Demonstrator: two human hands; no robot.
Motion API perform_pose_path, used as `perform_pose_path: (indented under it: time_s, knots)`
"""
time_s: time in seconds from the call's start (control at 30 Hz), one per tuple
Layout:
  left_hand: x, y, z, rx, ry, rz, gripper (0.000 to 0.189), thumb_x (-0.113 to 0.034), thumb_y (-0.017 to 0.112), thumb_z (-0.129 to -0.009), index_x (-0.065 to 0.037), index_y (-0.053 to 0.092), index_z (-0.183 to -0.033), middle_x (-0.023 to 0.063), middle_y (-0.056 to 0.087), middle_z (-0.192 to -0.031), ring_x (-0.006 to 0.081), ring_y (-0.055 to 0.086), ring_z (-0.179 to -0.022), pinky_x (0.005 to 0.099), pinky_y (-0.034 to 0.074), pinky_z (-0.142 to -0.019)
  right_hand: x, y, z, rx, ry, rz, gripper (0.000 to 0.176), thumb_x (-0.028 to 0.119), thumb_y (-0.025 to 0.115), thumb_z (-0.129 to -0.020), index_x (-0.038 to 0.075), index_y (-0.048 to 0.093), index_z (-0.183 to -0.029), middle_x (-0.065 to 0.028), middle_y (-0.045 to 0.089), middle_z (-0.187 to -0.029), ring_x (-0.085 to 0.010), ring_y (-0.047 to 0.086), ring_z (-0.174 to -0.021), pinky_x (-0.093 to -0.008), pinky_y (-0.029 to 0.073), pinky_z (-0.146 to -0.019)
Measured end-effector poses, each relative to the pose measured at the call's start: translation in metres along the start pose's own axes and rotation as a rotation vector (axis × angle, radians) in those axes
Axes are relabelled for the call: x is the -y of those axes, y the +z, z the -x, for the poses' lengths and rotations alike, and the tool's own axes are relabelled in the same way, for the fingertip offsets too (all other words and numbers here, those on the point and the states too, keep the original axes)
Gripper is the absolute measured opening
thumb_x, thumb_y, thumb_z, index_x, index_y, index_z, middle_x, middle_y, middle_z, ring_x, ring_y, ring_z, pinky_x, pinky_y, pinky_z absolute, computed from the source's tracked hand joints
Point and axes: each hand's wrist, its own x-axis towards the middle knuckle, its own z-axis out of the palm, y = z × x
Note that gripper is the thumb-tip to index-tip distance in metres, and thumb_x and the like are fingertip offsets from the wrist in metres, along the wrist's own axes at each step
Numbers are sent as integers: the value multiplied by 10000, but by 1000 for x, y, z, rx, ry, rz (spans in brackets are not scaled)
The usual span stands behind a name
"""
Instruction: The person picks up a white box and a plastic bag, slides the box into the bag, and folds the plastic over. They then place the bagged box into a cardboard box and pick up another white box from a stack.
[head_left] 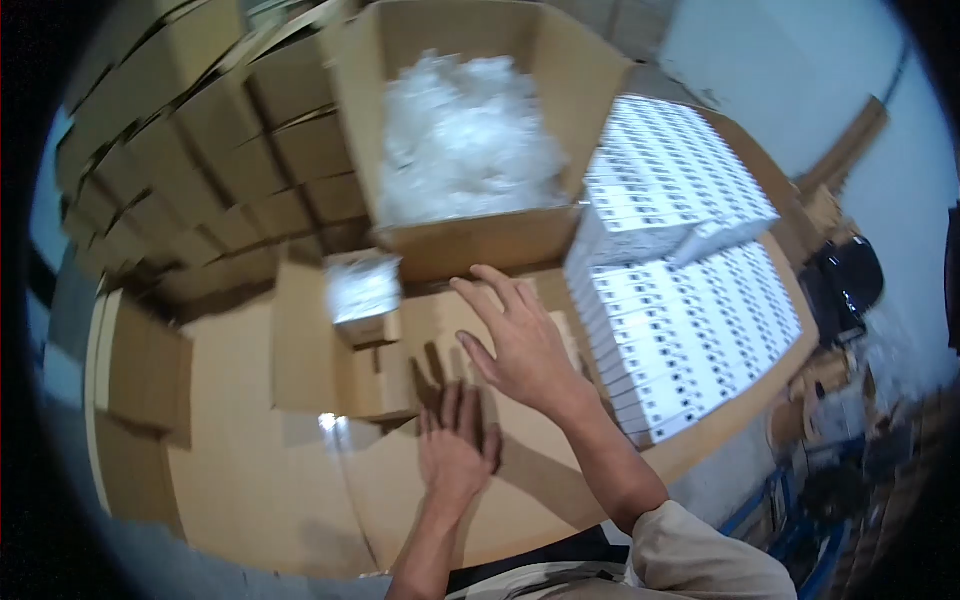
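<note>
My left hand (460, 450) is low over the cardboard-covered table (250, 440), fingers stretched out, beside the near right corner of a small open cardboard box (305, 350). It holds nothing. My right hand (530, 350) is raised farther forward and to the right, fingers apart, with nothing in it. A shiny, clear-wrapped bundle (363, 288) sticks up from the small box; its contents cannot be made out. Behind my hands stands a large open carton (490, 240) filled with crumpled clear plastic bags (465, 140).
Stacked white boxes (690, 330) with small dark marks stand in rows on the right. Brown cartons (230, 150) are piled at the back left, and another cardboard box (140, 360) sits at the left edge. Beyond the table's right side are a black object (845, 285) and clutter.
</note>
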Motion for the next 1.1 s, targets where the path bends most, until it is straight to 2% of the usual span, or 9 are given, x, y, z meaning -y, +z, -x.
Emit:
perform_pose_path:
  time_s: [0.1, 0.23, 0.4, 0.57, 0.7, 0.8, 0.9, 1.1]
  knots:
    - [-5, 5, -15, -102, -28, 119, 560, -276, 652, -931, -39, 522, -1421, 185, 408, -1565, 410, 352, -1463, 556, 233, -1232, -23, -45, 26, -35, 86, 96, 581, 191, 708, -922, 84, 493, -1452, -191, 484, -1440, -393, 509, -1262, -490, 459, -1042]
    - [-5, 16, -37, -151, 29, 141, 561, -161, 681, -904, -41, 504, -1423, 180, 416, -1550, 417, 329, -1470, 558, 247, -1223, -63, -98, 57, -92, 193, 226, 586, 158, 711, -911, 79, 490, -1448, -181, 497, -1428, -381, 515, -1263, -487, 476, -1013]
    - [2, 24, -73, -195, 44, 115, 541, -156, 664, -906, -40, 510, -1411, 181, 436, -1526, 411, 338, -1458, 549, 251, -1218, -131, -150, 89, -123, 386, 437, 575, 117, 689, -916, 93, 488, -1454, -181, 489, -1450, -374, 505, -1297, -487, 477, -1018]
    - [3, 30, -87, -205, 36, 97, 510, -138, 648, -906, -32, 515, -1387, 188, 450, -1513, 413, 347, -1444, 536, 252, -1218, -210, -182, 92, -153, 468, 586, 607, 79, 689, -915, 159, 491, -1484, -152, 437, -1523, -362, 450, -1376, -495, 430, -1110]
    - [3, 28, -86, -189, 35, 66, 508, -128, 640, -908, -30, 508, -1389, 191, 445, -1516, 417, 338, -1452, 527, 248, -1224, -247, -188, 84, -148, 451, 654, 583, 101, 713, -905, 186, 536, -1455, -140, 412, -1548, -345, 393, -1437, -484, 385, -1154]
    - [1, 25, -87, -153, 33, 63, 503, -128, 600, -944, -10, 484, -1420, 219, 421, -1531, 433, 320, -1461, 538, 252, -1218, -263, -186, 80, -184, 367, 740, 620, 65, 742, -835, 165, 559, -1419, -171, 430, -1528, -379, 431, -1392, -503, 424, -1063]
    - [-5, 20, -87, -133, 10, 64, 504, -126, 597, -942, -10, 485, -1419, 223, 425, -1530, 436, 321, -1461, 536, 257, -1216, -267, -185, 76, -142, 393, 753, 555, 95, 743, -880, 173, 579, -1404, -141, 439, -1527, -350, 407, -1425, -477, 389, -1153]
    - [-6, 20, -87, -138, 20, 47, 500, -130, 582, -950, -12, 483, -1425, 220, 429, -1531, 432, 320, -1463, 538, 259, -1213, -282, -181, 76, -200, 332, 664, 525, 47, 772, -825, 149, 602, -1311, -115, 503, -1460, -316, 458, -1381, -452, 418, -1123]
